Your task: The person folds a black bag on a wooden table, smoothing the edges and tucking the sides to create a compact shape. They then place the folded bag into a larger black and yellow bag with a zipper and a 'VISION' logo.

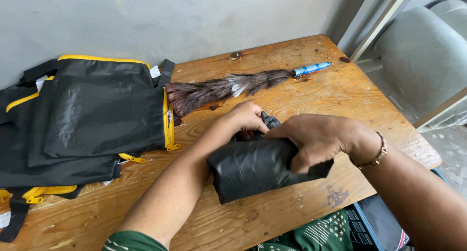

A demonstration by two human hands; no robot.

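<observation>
Two bare hands grip a rolled bundle of glossy black fabric (260, 167) on a worn plywood table (301, 202).

The right hand (318, 139) wraps over the roll's top, fingers curled around it; the left hand (248, 117) clasps the far end, its fingertips hidden behind the fabric. The roll lies near the table's front edge and looks smooth and slightly crinkled. To the left lies a stack of flat black bags with yellow zips (92, 119), partly cut off by the frame. Behind the hands lies a brown feather duster with a blue handle (233, 85).
</observation>
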